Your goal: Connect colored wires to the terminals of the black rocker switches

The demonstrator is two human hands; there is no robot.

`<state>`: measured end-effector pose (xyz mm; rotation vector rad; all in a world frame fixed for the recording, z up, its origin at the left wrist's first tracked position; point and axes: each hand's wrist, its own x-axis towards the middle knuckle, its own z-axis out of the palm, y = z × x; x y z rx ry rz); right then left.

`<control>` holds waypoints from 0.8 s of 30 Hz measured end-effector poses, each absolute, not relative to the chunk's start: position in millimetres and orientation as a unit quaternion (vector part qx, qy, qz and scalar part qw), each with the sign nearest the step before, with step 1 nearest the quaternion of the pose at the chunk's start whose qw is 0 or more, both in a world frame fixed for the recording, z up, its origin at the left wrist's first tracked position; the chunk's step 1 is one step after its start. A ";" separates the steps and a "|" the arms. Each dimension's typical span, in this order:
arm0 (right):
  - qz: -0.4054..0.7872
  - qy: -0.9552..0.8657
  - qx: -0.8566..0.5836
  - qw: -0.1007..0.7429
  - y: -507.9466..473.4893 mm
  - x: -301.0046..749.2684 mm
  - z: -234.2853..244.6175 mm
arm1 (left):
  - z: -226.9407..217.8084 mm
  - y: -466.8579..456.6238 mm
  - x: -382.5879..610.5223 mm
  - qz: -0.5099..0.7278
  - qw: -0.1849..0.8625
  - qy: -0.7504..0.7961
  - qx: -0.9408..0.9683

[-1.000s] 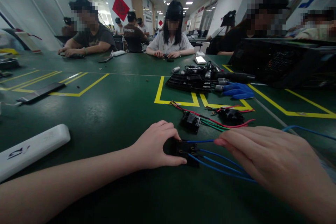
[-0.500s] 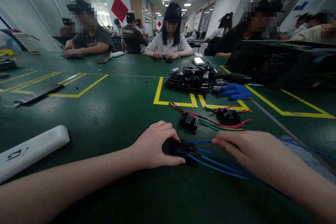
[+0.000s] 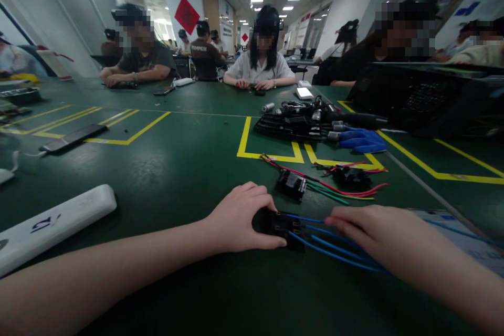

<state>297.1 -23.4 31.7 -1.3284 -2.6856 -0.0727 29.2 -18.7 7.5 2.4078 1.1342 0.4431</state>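
My left hand (image 3: 244, 219) grips a black connector block (image 3: 286, 227) between thumb and fingers, just above or on the green table (image 3: 165, 283). Several blue wires (image 3: 334, 249) run from the block's right side and pass under my right hand. The fingertips of my right hand (image 3: 372, 228) are pinched on the uppermost blue wire (image 3: 309, 218), a short way right of the block. Behind the block lies another black connector (image 3: 292, 184) with red and green wires (image 3: 331, 189). A further dark connector (image 3: 352, 177) with red wires rests to its right.
A heap of black cables and metal-ended plugs (image 3: 291, 127) lies behind, beside a blue glove-like item (image 3: 362, 140). A white elongated device (image 3: 59, 223) is at left, a phone (image 3: 74, 139) beyond it. Dark equipment (image 3: 425, 97) stands at right. Co-workers (image 3: 259, 65) sit across the table.
The whole view has shifted, so things appear slightly farther right. My left hand keeps its hold on the connector block, and my right hand still pinches the upper blue wire, slightly lower in view.
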 end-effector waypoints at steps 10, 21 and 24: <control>-0.029 -0.890 -0.433 0.143 -21.1 293.8 34.7 | 6.9 -17.3 30.2 0.154 0.226 0.413 0.869; -0.257 -0.882 -0.319 0.233 -38.6 282.2 50.1 | 6.1 -16.8 32.5 0.163 0.212 0.400 0.877; -0.211 -0.887 -0.368 0.183 -31.4 288.3 44.1 | 6.9 -17.1 32.1 0.162 0.217 0.400 0.875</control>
